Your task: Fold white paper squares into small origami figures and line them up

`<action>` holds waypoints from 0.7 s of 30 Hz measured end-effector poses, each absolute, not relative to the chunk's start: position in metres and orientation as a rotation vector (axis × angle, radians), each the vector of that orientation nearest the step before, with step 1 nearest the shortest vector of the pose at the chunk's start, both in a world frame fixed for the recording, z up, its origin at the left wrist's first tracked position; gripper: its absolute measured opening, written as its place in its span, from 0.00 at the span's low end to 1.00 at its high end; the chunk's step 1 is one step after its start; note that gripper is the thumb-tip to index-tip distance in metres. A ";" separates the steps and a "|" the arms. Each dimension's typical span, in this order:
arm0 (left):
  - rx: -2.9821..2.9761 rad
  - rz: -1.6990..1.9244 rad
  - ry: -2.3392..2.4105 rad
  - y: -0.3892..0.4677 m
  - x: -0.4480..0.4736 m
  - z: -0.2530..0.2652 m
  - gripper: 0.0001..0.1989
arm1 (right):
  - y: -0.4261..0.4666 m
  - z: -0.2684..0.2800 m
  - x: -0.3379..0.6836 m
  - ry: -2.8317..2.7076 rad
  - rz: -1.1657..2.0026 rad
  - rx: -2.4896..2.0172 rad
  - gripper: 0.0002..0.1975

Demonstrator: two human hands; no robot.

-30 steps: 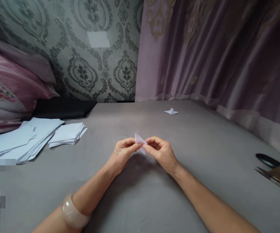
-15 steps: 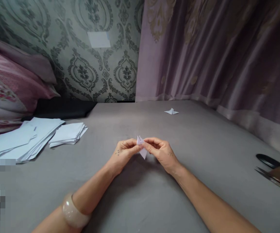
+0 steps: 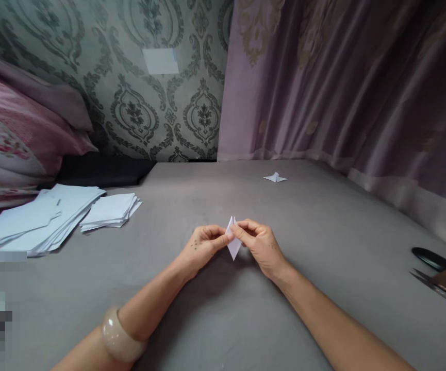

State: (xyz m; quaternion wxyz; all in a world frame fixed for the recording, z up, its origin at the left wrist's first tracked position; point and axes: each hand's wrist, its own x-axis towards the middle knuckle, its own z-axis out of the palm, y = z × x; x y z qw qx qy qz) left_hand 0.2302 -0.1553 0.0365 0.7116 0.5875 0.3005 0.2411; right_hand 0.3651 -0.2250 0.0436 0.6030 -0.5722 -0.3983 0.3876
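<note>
Between my two hands is a small folded white paper (image 3: 234,249), a narrow diamond with its lower point downward and two slim tips at the top. My left hand (image 3: 206,245) pinches its left edge between thumb and fingers. On the other side, my right hand (image 3: 257,242) grips the paper's upper right part, thumb in front. Some of the fingers behind the paper are hidden. Farther back on the grey tabletop (image 3: 192,206) lies a folded paper piece (image 3: 275,178) with pointed wings, touched by neither hand.
Large white sheets (image 3: 71,198) lie piled at the left, beside a stack of smaller paper squares (image 3: 110,210). A black folded item (image 3: 106,169) sits behind them. Scissors (image 3: 433,259) and a pointed metal tool (image 3: 427,281) are at the right edge. Curtains (image 3: 284,103) border the table.
The folded paper has shifted slightly right and turned more upright, its front now facing me more squarely. Both hands keep their pinch on it. The whole view has moved a little.
</note>
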 end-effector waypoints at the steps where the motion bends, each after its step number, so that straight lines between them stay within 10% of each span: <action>1: 1.306 0.527 0.642 -0.155 0.230 0.036 0.15 | -0.225 0.044 0.365 -0.917 0.942 -1.314 0.12; 11: 1.257 0.531 0.565 -0.154 0.231 0.035 0.27 | -0.223 0.043 0.366 -0.765 0.954 -1.212 0.15; 21: 1.257 0.576 0.733 -0.150 0.231 0.033 0.16 | -0.224 0.036 0.374 -0.798 1.186 -1.279 0.19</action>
